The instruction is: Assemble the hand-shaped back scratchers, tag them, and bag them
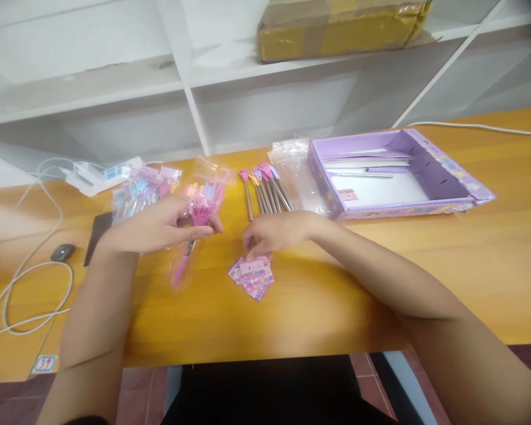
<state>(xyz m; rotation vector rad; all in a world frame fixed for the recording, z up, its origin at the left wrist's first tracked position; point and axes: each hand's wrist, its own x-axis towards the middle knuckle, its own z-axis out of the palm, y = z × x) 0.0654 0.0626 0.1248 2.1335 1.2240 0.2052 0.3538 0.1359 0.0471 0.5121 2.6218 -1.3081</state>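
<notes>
My left hand [172, 223] is closed around a pink back scratcher [200, 212] with a hand-shaped head, metal rod and pink grip; clear plastic shows about its lower end. To the right, my right hand [277, 233] has its fingers curled down, with the tips pinched at the edge of a small printed card [253, 270] on top of a fanned pile of pink and purple cards. Behind the hands lie several loose back scratchers [269, 189] with metal rods and coloured heads. Several bagged ones [144, 189] are heaped behind my left wrist.
Clear plastic bags [298, 174] lie beside a shallow purple box [330, 177] holding a rod and papers. At left are a mouse [63, 252], white cables [55, 218] and a power strip [92, 177]. A taped carton [345, 32] sits on the shelf.
</notes>
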